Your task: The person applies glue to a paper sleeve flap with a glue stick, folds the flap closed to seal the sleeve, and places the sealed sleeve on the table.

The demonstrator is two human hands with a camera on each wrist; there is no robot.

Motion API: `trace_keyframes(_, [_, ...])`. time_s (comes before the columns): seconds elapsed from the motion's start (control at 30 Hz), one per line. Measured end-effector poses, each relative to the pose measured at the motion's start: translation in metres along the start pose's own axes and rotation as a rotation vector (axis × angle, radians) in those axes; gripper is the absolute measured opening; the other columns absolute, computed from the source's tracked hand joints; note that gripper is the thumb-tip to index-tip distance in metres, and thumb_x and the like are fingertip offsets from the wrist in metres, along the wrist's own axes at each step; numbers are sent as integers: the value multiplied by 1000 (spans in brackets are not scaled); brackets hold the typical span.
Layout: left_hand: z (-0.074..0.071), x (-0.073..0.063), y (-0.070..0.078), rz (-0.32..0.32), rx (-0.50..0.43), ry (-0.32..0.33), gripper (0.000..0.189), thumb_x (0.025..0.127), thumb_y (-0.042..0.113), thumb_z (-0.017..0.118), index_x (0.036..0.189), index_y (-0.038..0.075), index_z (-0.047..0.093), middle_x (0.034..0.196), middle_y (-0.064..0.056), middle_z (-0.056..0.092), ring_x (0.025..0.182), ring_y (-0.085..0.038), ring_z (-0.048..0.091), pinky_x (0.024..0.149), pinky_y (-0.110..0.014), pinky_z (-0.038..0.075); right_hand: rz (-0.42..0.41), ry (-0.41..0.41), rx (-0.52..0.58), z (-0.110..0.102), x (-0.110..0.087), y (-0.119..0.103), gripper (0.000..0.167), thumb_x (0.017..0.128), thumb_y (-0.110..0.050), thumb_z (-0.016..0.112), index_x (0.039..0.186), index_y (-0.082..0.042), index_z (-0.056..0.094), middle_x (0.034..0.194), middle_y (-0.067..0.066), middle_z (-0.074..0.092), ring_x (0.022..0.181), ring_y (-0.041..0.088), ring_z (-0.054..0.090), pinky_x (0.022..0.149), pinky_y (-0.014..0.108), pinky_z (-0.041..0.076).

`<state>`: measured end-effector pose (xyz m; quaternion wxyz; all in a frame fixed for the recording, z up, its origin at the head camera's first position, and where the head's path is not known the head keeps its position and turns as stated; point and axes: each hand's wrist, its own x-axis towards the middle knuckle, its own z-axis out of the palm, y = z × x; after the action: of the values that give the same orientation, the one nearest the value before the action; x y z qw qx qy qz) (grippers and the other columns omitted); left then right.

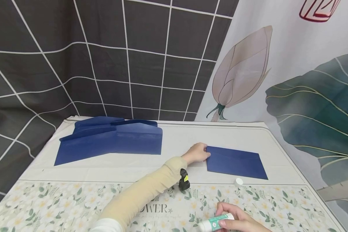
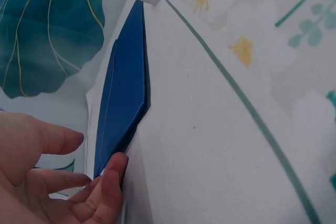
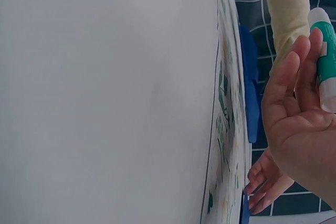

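Single blue envelope (image 1: pixel 236 162), flat on the tablecloth (image 1: pixel 185 135). Left hand (image 1: pixel 195 153), from where I stand: thumb and fingers spread, fingertips at the envelope's left edge. Right hand (image 1: pixel 237 216), nearer the person than the envelope: gripping a glue stick (image 1: pixel 216 223) (green-banded). White cap (image 1: pixel 238 182): just beside the envelope's near edge.

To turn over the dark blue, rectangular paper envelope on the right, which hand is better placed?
Left, probably. The left hand touches this envelope at its left edge, while the right hand holds a white-and-green, cylindrical, plastic-looking tube.
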<state>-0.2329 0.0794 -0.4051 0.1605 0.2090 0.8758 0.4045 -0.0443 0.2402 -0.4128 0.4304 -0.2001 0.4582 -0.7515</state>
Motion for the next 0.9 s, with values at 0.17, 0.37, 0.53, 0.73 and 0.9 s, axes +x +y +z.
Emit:
trace_keyframes(0.17, [-2, -3, -6, -9, -30, 39, 45, 94, 12, 55, 137, -1, 50, 104, -12, 70, 70, -10, 65, 74, -22, 50, 27, 28, -35, 2, 1, -3, 23, 101, -5, 35, 107, -16, 54, 107, -5, 65, 96, 7, 66, 85, 20, 53])
trace_keyframes(0.37, [-16, -17, -21, 13, -9, 163, 36, 91, 13, 57, 127, 11, 62, 114, -8, 70, 97, -19, 68, 80, -29, 52, -20, 43, -74, -4, -4, -2, 28, 101, -4, 32, 111, -13, 56, 100, -6, 68, 91, 5, 65, 82, 19, 51])
trace_keyframes(0.53, [-35, -38, -38, 7, 102, 252, 31, 89, 15, 60, 118, 19, 69, 105, -3, 73, 96, -19, 68, 76, -33, 51, -37, 43, -105, -9, -6, -3, 30, 101, -3, 29, 112, -11, 56, 101, -6, 68, 91, 7, 64, 86, 23, 51])
trace_keyframes(0.73, [-67, -77, -68, -33, 214, 344, 33, 83, 16, 60, 114, 21, 71, 90, 1, 75, 81, -16, 68, 70, -34, 48, -22, 41, -79, -7, -5, -7, 30, 102, -3, 29, 112, -12, 55, 101, -7, 66, 92, 8, 63, 86, 23, 50])
trace_keyframes(0.9, [-104, -120, -106, -73, 207, 452, 28, 85, 16, 66, 112, 17, 71, 87, -4, 76, 49, -9, 54, 48, -24, 40, -8, 36, -22, -5, -7, -5, 31, 102, -3, 28, 112, -13, 55, 101, -5, 66, 92, 8, 63, 82, 21, 51])
